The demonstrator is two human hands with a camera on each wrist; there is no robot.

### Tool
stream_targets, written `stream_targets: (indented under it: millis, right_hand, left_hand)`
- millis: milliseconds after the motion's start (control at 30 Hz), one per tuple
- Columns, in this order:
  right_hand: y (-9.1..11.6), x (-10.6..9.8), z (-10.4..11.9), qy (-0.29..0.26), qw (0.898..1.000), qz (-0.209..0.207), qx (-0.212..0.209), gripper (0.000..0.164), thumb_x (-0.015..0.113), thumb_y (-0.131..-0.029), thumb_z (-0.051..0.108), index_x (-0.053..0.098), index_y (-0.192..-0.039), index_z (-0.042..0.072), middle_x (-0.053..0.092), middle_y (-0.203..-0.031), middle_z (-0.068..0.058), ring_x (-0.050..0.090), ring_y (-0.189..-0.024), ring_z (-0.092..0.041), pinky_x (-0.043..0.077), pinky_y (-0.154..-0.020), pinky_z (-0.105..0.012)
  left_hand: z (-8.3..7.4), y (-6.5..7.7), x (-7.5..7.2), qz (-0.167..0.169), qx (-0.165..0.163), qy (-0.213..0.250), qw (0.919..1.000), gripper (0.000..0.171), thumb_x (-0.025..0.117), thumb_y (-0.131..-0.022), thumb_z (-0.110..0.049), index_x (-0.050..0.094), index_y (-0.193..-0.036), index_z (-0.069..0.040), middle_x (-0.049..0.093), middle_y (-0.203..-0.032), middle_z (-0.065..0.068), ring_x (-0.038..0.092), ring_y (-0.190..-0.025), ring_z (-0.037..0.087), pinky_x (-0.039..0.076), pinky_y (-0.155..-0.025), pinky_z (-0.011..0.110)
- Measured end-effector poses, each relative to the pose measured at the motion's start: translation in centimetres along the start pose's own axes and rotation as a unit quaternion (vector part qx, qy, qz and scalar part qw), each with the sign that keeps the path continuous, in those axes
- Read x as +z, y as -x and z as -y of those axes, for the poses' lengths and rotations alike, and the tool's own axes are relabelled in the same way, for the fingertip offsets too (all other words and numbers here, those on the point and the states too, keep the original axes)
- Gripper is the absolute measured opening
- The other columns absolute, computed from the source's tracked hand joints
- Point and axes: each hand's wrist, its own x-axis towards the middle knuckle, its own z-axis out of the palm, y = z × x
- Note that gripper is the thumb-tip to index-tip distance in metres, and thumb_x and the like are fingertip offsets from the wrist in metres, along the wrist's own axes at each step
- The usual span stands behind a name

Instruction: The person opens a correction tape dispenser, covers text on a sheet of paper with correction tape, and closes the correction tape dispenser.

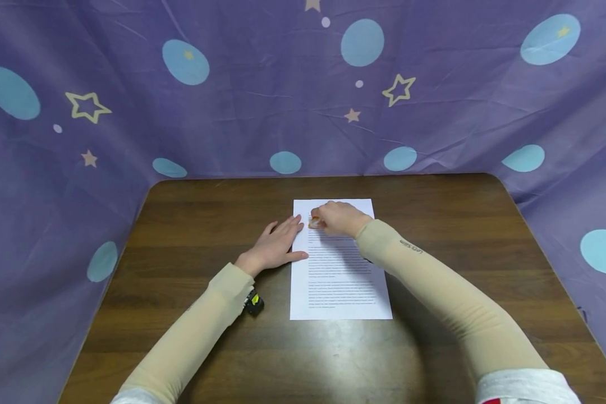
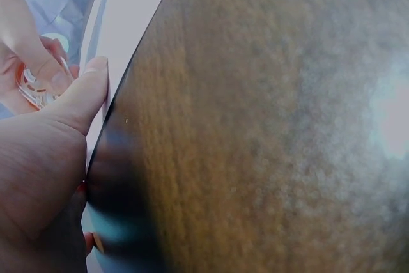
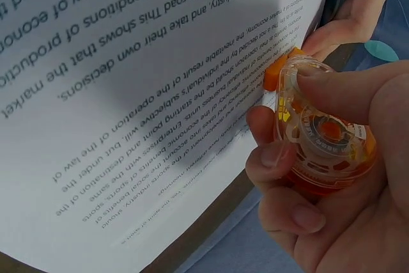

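A sheet of printed paper (image 1: pixel 300 286) lies on the wooden table. My right hand (image 1: pixel 339 217) is over its upper part and grips a clear and orange correction tape (image 3: pixel 329 133). In the right wrist view, the thumb lies along one side of the correction tape and curled fingers hold the other. Its orange end is at the printed lines; whether it touches the paper is hard to tell. My left hand (image 1: pixel 275 244) lies flat at the sheet's left edge, fingers spread, with fingertips and thumb on the margin.
The brown table (image 1: pixel 207 213) extends around the sheet on all sides. A purple curtain (image 1: pixel 262 90) with stars and blue ovals hangs behind and beside it. A small black device (image 1: pixel 254 303) sits at my left wrist.
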Motion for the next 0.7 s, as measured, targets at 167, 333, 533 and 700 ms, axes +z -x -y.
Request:
stream_targets:
  millis: [167, 333, 533, 700]
  right_hand:
    - [-0.05, 0.01, -0.17, 0.0, 1.0, 0.01, 0.008, 0.025, 0.067, -0.096, 0.006, 0.072, -0.121, 0.008, 0.075, -0.101, -0.004, 0.067, -0.083, -0.018, 0.059, -0.078, -0.037]
    - [0.1, -0.23, -0.25, -0.002, 1.0, 0.016, 0.018, 0.025, 0.066, -0.096, 0.006, 0.072, -0.12, 0.008, 0.074, -0.1, -0.004, 0.065, -0.082, -0.017, 0.058, -0.078, -0.038]
    - [0.51, -0.47, -0.39, -0.005, 1.0, 0.016, 0.02, 0.017, 0.067, -0.095, 0.005, 0.072, -0.111, 0.008, 0.072, -0.096, -0.004, 0.063, -0.08, -0.018, 0.058, -0.077, -0.039]
    - [0.9, -0.52, -0.68, -0.007, 0.999, 0.02, 0.024, 0.016, 0.069, -0.094, 0.005, 0.071, -0.11, 0.009, 0.072, -0.095, -0.003, 0.063, -0.08, -0.018, 0.058, -0.076, -0.039]
  left_hand:
    - [-0.03, 0.0, 0.04, -0.003, 0.001, 0.004, 1.0, 0.089, 0.059, -0.102, -0.057, 0.026, -0.165, -0.004, 0.01, -0.175, 0.009, 0.01, -0.161, 0.026, 0.007, -0.126, 0.058]
    - [0.04, -0.01, 0.08, -0.007, 0.004, 0.005, 1.0, 0.089, 0.058, -0.102, -0.058, 0.027, -0.165, -0.004, 0.01, -0.175, 0.009, 0.01, -0.161, 0.026, 0.007, -0.126, 0.058]
    - [0.2, -0.12, 0.27, -0.011, 0.006, 0.0, 0.9999, 0.089, 0.058, -0.102, -0.058, 0.027, -0.164, -0.003, 0.011, -0.175, 0.01, 0.01, -0.161, 0.026, 0.008, -0.126, 0.059]
    - [0.37, -0.24, 0.45, -0.011, 0.006, -0.001, 0.9999, 0.089, 0.058, -0.102, -0.058, 0.027, -0.164, -0.003, 0.011, -0.175, 0.01, 0.011, -0.161, 0.026, 0.008, -0.126, 0.059]
